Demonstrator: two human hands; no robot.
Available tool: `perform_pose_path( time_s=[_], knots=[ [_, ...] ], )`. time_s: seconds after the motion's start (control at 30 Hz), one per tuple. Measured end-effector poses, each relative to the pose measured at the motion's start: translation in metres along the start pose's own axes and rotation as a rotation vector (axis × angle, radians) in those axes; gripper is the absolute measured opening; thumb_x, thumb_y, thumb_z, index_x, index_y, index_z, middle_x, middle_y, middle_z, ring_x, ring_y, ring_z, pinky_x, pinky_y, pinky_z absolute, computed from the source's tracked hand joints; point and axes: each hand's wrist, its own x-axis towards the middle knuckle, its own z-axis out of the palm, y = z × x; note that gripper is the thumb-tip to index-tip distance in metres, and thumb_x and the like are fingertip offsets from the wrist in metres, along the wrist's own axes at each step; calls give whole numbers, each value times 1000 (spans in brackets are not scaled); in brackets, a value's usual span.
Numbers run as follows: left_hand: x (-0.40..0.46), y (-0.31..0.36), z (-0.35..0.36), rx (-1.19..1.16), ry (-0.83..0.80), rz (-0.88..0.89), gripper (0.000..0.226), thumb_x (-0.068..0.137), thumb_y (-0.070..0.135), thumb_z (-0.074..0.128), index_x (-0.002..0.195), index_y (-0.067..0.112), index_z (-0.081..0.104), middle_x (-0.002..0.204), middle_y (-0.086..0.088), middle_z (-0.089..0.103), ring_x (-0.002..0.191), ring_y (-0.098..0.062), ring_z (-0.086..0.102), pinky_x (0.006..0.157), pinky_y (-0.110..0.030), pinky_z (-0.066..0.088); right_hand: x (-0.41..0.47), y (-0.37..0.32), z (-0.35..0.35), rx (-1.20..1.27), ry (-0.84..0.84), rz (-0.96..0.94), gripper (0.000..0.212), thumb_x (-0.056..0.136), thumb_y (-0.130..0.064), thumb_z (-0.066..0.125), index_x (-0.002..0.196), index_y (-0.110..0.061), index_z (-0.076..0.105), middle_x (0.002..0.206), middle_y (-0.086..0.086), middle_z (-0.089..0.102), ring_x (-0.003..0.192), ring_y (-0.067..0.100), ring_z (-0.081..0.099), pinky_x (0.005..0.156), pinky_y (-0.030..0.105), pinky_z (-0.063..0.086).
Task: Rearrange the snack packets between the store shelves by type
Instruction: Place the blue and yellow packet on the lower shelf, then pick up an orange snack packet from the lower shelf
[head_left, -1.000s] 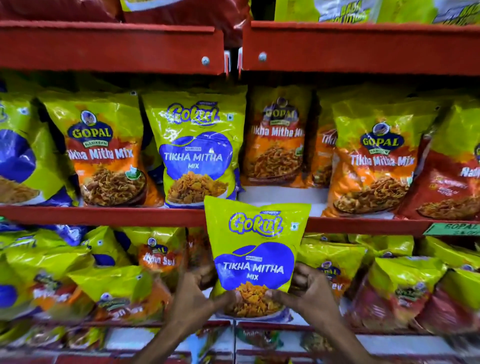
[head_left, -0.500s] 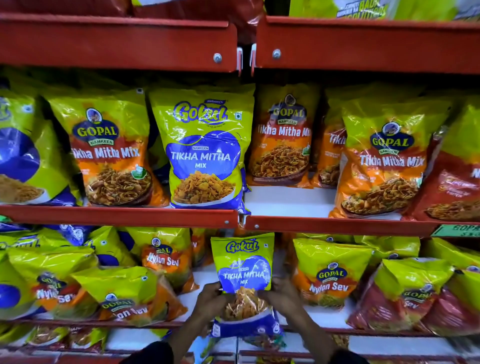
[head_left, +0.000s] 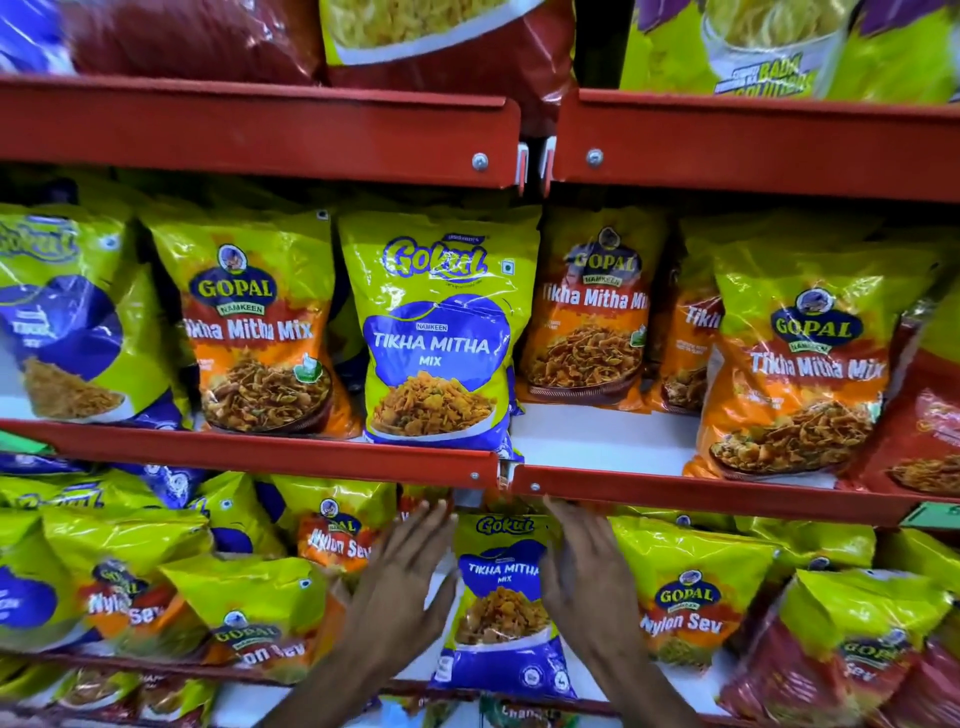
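Note:
A small yellow-and-blue Gokul Tikha Mitha Mix packet stands upright on the lower shelf, in a gap between Gopal Nylon Sev packets. My left hand lies flat against its left side with the fingers stretched upward. My right hand is flat too and covers the packet's right edge. Neither hand curls around it. A larger Gokul Tikha Mitha Mix packet stands on the middle shelf directly above.
Orange Gopal Tikha Mitha Mix packets flank the large Gokul packet. A bare white patch of shelf shows to its right. The red lip of the middle shelf hangs just above my fingertips. Red and yellow bags fill the top shelf.
The small Gokul packet went from being held up in front of the middle shelf down and back into the lower shelf. My fingers have straightened from gripping its bottom to lying along its sides.

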Motion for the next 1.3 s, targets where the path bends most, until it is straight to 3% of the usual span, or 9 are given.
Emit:
perform_pose_path(
  time_s=[0.13,0.27,0.4,0.53,0.63,0.77,0.93,1.07,1.3],
  knots=[
    [21,-2,-70,143,287,120,60,90,36,61,144,14,47,158,-7,38,150,-24,30,120,-53,27,37,-66,-36,-65,263,-425,55,85,-20,66,139,-14,58,146,6,58,137,24,50,114,39,41],
    [40,-19,-121,251,416,55,68,87,38,62,147,12,42,160,-13,33,152,-31,24,118,-61,26,70,-123,-36,-96,255,-553,66,86,-27,63,148,-11,46,160,12,39,151,30,30,121,49,29],
    [43,-52,-151,233,518,-57,69,89,41,56,147,9,41,161,-13,32,152,-29,23,119,-58,26,94,-172,-12,-3,200,-623,67,89,-29,60,150,-9,41,162,10,34,152,26,30,121,42,30],
    [51,-91,-170,54,608,-228,73,87,46,50,147,5,38,158,-14,37,148,-26,32,119,-49,30,110,-221,14,158,53,-455,63,93,-38,49,149,-10,42,158,8,43,143,24,45,112,42,46],
    [63,-122,-179,-150,541,-385,85,82,55,52,150,9,29,153,-14,44,139,-30,45,112,-47,41,129,-244,34,260,-129,-230,66,90,-44,57,144,-10,44,144,12,56,132,29,54,106,39,48],
    [76,-149,-186,-374,409,-475,78,69,63,62,129,15,51,115,2,69,106,-22,69,84,-31,53,155,-256,44,443,-281,-44,45,88,-39,70,124,-14,62,121,7,73,116,25,66,79,25,46],
    [78,-172,-179,-757,379,-490,65,59,58,80,108,17,67,102,-4,79,95,-19,75,87,-52,60,159,-253,43,550,-276,-37,37,87,-28,76,120,-16,66,113,1,76,98,10,68,64,12,44],
    [65,-157,-180,-865,530,-443,44,65,30,91,101,20,69,97,-2,81,93,-21,76,82,-42,63,142,-249,39,637,-171,-54,51,79,-37,82,124,-21,62,110,-8,77,99,2,70,83,22,58],
    [25,-83,-220,-869,734,-257,44,57,23,89,97,15,72,93,3,81,84,-13,76,74,-26,63,90,-242,-34,818,-116,-120,41,78,-26,84,115,-30,67,101,-22,78,93,-6,72,81,23,61]
  ],
)
